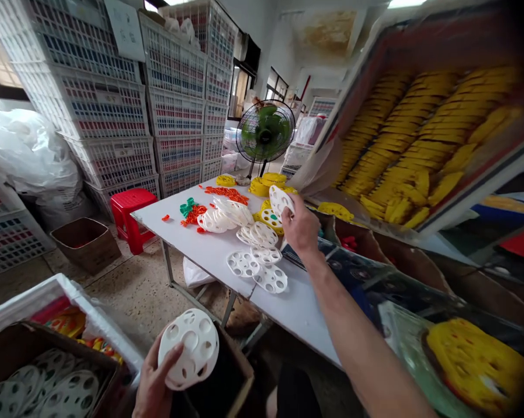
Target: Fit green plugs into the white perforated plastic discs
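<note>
My left hand (155, 377) is low at the bottom of the view, fingers closed on a stack of white round plastic discs with holes (190, 348), held over a cardboard box (227, 389). My right hand (300, 227) reaches out over the white table (201, 247) and grips another white holed disc (280, 201) at its edge. Several more white discs (255, 255) lie spread and piled on the table just left of that hand.
Yellow discs (266, 183), orange parts (227, 193) and green parts (186, 206) lie farther back on the table. A green fan (265, 132) stands behind. A tilted tray of yellow parts (427, 128) fills the right. Stacked white crates (114, 104), a red stool (131, 217), and a box of white discs (48, 389) are left.
</note>
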Motion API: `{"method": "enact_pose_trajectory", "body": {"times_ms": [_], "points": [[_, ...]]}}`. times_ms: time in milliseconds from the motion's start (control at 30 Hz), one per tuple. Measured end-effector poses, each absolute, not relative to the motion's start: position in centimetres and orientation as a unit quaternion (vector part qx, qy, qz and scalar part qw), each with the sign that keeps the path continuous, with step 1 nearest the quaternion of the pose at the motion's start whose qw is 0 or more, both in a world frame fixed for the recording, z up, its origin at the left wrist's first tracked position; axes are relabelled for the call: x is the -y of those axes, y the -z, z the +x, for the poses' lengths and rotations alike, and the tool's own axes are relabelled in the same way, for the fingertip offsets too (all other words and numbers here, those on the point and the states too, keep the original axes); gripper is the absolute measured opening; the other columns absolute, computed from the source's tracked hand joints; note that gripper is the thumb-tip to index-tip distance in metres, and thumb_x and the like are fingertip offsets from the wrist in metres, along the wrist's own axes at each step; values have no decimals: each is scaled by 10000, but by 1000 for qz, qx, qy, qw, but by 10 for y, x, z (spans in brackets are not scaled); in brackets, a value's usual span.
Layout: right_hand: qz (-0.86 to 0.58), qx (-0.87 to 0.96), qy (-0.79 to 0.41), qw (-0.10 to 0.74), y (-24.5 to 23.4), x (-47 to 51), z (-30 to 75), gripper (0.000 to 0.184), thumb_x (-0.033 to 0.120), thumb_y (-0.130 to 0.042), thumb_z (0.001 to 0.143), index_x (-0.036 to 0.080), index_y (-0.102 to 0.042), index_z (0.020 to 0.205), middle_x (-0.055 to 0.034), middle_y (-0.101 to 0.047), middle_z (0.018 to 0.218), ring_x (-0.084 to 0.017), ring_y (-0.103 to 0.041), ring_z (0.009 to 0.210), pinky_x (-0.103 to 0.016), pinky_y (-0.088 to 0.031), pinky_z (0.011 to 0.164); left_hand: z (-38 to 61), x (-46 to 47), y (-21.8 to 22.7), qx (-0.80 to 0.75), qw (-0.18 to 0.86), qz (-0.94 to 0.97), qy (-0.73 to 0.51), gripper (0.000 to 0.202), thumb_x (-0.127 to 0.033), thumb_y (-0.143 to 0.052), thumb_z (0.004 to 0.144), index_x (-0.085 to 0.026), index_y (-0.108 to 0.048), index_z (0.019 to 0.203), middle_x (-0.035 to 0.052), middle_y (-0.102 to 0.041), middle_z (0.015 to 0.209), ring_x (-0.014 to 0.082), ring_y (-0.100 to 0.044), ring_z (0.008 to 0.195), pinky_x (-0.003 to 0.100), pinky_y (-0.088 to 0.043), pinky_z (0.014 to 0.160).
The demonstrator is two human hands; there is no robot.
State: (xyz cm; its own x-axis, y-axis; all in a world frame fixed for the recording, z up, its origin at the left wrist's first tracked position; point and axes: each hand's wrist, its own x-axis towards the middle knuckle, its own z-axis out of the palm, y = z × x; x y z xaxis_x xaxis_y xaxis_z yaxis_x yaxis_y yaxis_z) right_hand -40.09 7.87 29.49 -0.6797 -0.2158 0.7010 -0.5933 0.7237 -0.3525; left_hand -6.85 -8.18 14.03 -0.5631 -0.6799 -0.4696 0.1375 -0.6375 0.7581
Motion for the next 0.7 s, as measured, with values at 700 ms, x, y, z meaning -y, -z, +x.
{"method": "enact_pose_trajectory", "body": {"times_ms": [700], "points": [[3,682,-731,18,-138,-225,-260,570,567,-741,768,179,-671,1179,-75,-730,1027,-210,-655,788,-318,-521,697,-79,1,-143,418,179,336,825,762,-295,-934,565,-164,-669,1267,101,-786,1097,279,-752,910,281,-601,688]]}}
